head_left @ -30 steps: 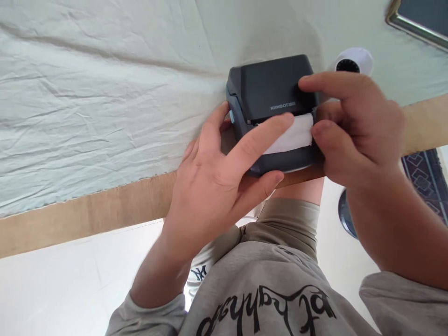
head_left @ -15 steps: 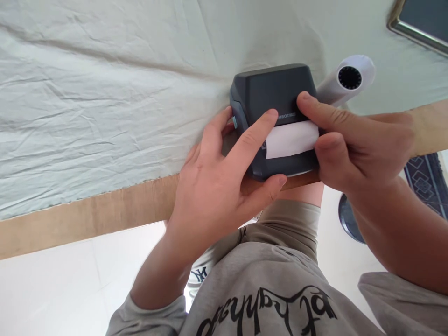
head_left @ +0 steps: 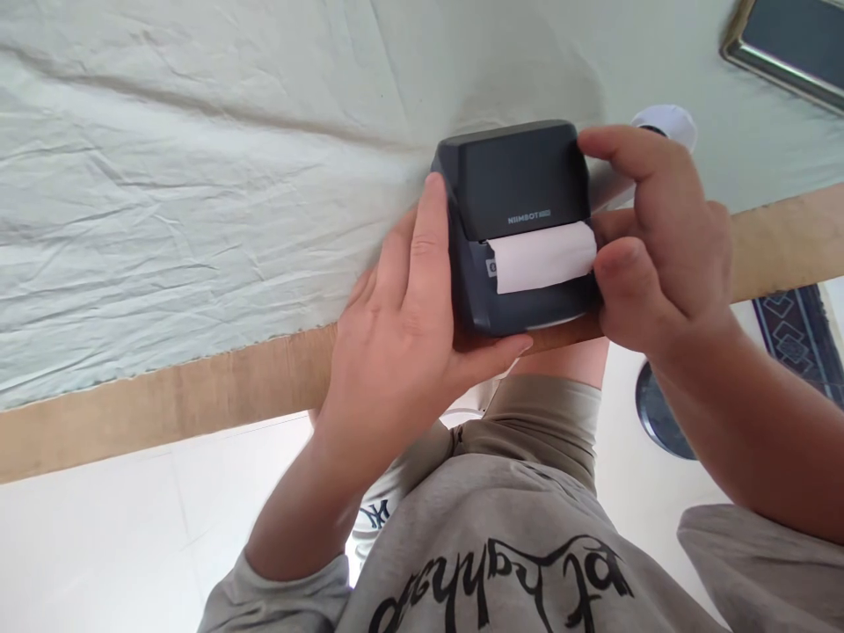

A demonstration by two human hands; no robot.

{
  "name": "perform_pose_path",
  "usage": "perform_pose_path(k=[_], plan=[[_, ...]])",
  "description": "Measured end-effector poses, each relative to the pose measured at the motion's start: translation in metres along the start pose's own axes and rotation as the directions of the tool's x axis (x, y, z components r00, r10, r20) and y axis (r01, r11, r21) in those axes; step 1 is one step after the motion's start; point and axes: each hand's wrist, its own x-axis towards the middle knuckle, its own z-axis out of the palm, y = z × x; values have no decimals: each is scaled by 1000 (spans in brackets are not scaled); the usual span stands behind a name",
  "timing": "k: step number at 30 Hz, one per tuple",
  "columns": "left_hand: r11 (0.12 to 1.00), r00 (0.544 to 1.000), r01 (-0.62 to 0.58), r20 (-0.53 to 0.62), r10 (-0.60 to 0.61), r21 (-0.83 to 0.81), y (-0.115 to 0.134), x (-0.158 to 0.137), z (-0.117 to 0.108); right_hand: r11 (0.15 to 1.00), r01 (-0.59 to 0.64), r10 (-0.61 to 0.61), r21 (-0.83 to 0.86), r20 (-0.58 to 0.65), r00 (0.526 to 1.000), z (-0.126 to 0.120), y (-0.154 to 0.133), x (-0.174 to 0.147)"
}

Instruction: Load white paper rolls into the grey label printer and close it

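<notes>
A dark label printer (head_left: 518, 176) marked NIIMBOT sits at the front edge of the cloth-covered table. From its front slot hangs a strip of white label paper (head_left: 544, 258). My left hand (head_left: 402, 316) is wrapped along the printer's left side, with the index finger up the side and the thumb under the front edge. On the opposite side, my right hand (head_left: 665, 229) grips the body, thumb near the paper's right end and index finger at the upper right corner. Its remaining fingers are partly hidden behind the printer.
Behind my right hand lies a white roll (head_left: 673, 123), partly covered. A dark tray-like object with a metallic rim (head_left: 731, 48) is at the upper right. The wooden table edge (head_left: 164, 396) runs across in front of me. A round black object (head_left: 663, 413) and a patterned mat (head_left: 795, 338) are on the floor.
My left index finger has moved off the printer's top onto its left side. My right index finger has shifted from the cover to the upper right corner. The printer has barely moved.
</notes>
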Motion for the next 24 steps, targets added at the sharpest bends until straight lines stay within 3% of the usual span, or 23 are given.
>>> perform_pose_path(k=[8,14,24], plan=[[998,1000,22,-9,-21,64,-10,-2,3,999,11,-11,-50,-4,1000,2,6,0],[998,999,10,-33,-8,69,-9,-3,4,980,-170,177,-105,64,982,2,0,-3],[993,997,45,-66,-38,107,-1,-1,-2,970,-244,245,-20,100,964,-3,-3,-2]])
